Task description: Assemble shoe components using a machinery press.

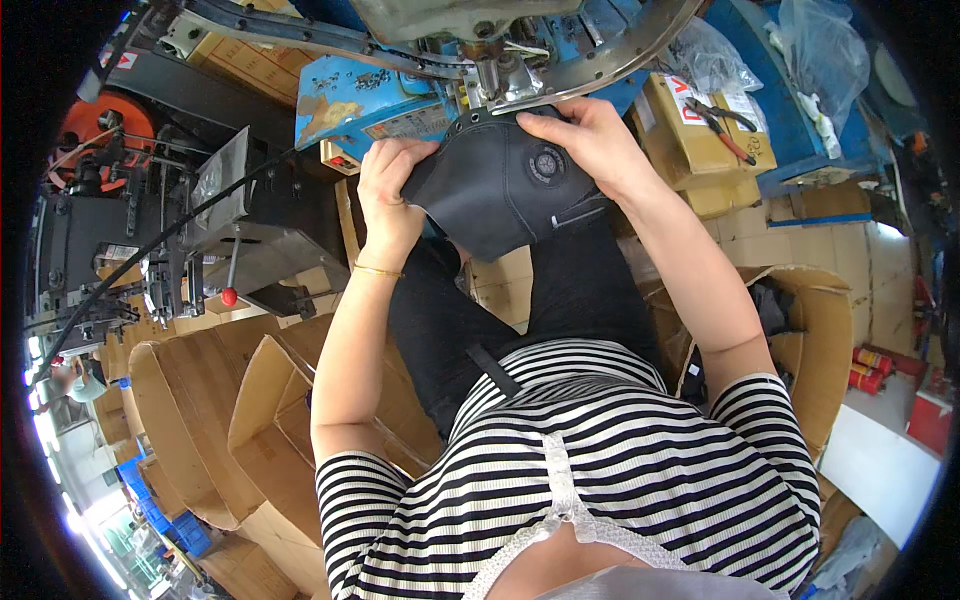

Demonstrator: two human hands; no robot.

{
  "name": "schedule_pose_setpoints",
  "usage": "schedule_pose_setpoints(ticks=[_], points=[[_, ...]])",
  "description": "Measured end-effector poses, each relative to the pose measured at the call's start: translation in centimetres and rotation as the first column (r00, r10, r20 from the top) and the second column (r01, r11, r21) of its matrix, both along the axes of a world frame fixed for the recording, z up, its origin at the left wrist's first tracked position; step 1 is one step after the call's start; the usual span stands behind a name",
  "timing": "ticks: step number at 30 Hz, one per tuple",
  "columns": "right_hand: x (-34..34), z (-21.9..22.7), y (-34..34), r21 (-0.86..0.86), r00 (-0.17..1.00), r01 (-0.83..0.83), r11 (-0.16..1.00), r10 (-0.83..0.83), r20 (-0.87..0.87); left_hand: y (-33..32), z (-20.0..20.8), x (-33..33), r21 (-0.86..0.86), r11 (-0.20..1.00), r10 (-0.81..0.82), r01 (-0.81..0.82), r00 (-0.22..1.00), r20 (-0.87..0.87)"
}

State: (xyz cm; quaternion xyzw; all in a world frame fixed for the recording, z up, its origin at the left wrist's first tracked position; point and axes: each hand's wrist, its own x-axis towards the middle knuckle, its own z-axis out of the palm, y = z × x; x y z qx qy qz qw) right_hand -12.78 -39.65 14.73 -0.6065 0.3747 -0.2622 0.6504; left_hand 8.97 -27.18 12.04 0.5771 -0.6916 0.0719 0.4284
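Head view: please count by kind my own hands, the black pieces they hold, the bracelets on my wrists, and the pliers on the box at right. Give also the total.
Hands: 2 (left hand, right hand)
Black piece: 1
Gold bracelet: 1
Pliers: 1 pair
Total: 5

— Item: head view. Mounting?
— Left-hand fisheye of a side-by-side pair; it is riding on the person's head.
— Facing?
— It is looking steeply down, upright and unmirrored, past the striped shirt [580, 430] toward the blue machine [365, 95] along the upper edge.
— Nearness?
— Close. The shirt is filling the lower middle; the left hand [392, 190] and right hand [597, 145] are showing farther off, above centre; the room [100, 510] is receding along the left rim.
— Coverage?
— Wide. The lens is bending straight edges toward its dark rim; at right it is looking onto the top and near edge of the small yellow-brown carton [690, 155].
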Motion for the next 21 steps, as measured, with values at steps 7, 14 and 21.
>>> schedule_pose_setpoints(ticks=[7, 14, 21], points=[[-0.3, -1.1, -1.5, -0.068, 0.994, -0.095, 0.993, 0.091, -0.055, 0.5, -0.1, -0.6, 0.062, 0.998, -0.011, 0.009, 1.000, 0.024], [0.1, -1.7, -0.8, -0.269, 0.997, -0.054, 0.962, 0.036, -0.070, 1.1, 0.2, -0.5, 0.131, 0.991, -0.039, 0.042, 0.999, -0.022], [-0.4, -1.1, -0.2, -0.166, 0.999, -0.012, 0.986, 0.006, -0.038, -0.2, 8.8, 1.4, 0.485, 0.837, 0.076, 0.254, 0.823, -0.563]])
